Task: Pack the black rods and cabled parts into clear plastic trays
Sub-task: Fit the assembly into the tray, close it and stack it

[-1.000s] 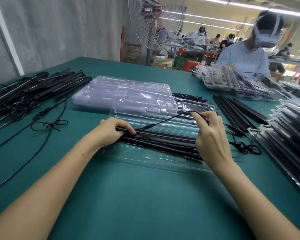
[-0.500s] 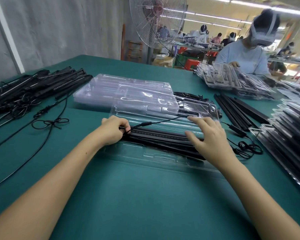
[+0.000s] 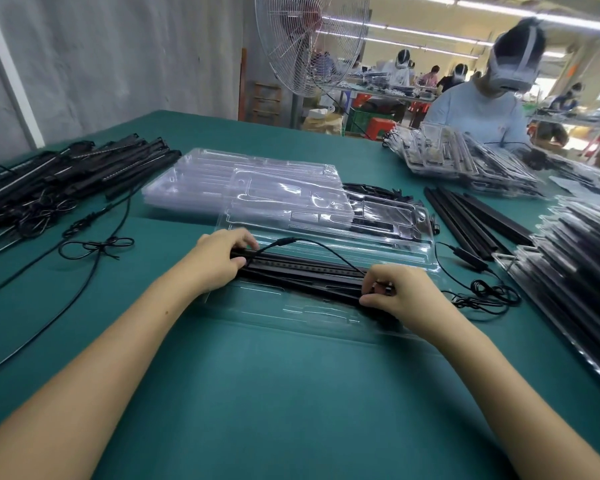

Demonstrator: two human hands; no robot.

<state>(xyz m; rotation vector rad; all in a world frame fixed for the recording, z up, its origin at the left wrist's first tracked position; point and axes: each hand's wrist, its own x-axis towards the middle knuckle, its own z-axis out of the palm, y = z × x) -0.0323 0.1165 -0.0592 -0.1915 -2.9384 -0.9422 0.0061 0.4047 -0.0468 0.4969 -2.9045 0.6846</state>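
A clear plastic tray (image 3: 291, 311) lies open on the green table in front of me. Black rods (image 3: 302, 273) lie lengthwise in it. My left hand (image 3: 219, 259) grips the rods' left end, thumb and fingers curled round them. My right hand (image 3: 399, 292) pinches the rods' right end at a small connector. A thin black cable (image 3: 326, 247) arcs over the rods from a plug near my left fingers to my right hand.
A stack of clear trays (image 3: 250, 188) lies behind the open tray. Loose rods and cabled parts (image 3: 59, 181) pile up at the left, more black rods (image 3: 471, 220) at the right, packed trays (image 3: 575, 268) at the far right. Across the table a person (image 3: 482, 109) handles other trays.
My right hand came down from holding the cable above the tray, passed flat over the rods, and now pinches their right end. My left hand stayed on the left end.
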